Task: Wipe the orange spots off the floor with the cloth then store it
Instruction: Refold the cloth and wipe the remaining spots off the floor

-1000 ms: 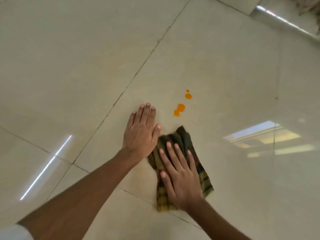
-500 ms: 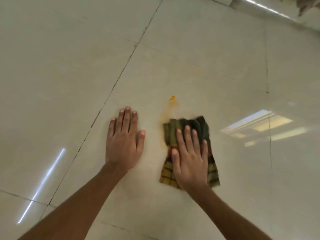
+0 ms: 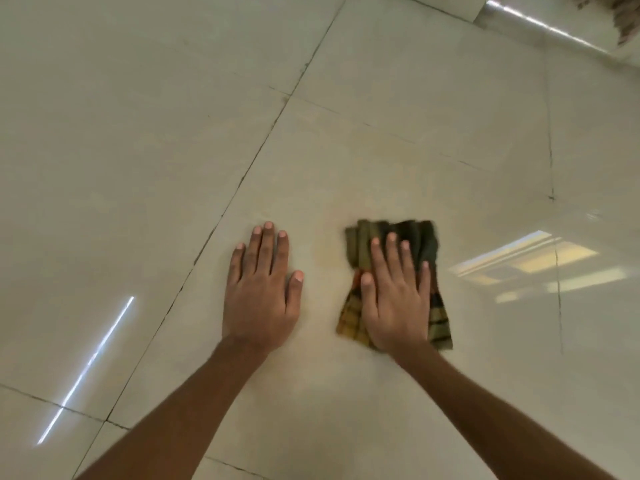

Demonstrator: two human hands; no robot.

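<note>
A dark green and yellow checked cloth [image 3: 427,242] lies flat on the glossy cream tile floor [image 3: 173,133]. My right hand [image 3: 394,292] presses flat on the cloth, fingers spread, covering its middle. My left hand [image 3: 261,289] rests palm down on the bare tile to the left of the cloth, fingers apart, holding nothing. Between the two hands a faint yellowish smear [image 3: 329,251] shows on the tile. No distinct orange spot is visible.
Dark grout lines [image 3: 263,147] cross the floor. Ceiling lights reflect on the tiles at the right [image 3: 519,261] and lower left [image 3: 86,368]. A shiny metal strip [image 3: 540,26] and something frayed and brown [image 3: 623,22] sit at the top right corner.
My right hand has pushed the cloth forward over the orange spots; they are gone from sight, leaving a faint smear. My left hand stays flat on the tile.
</note>
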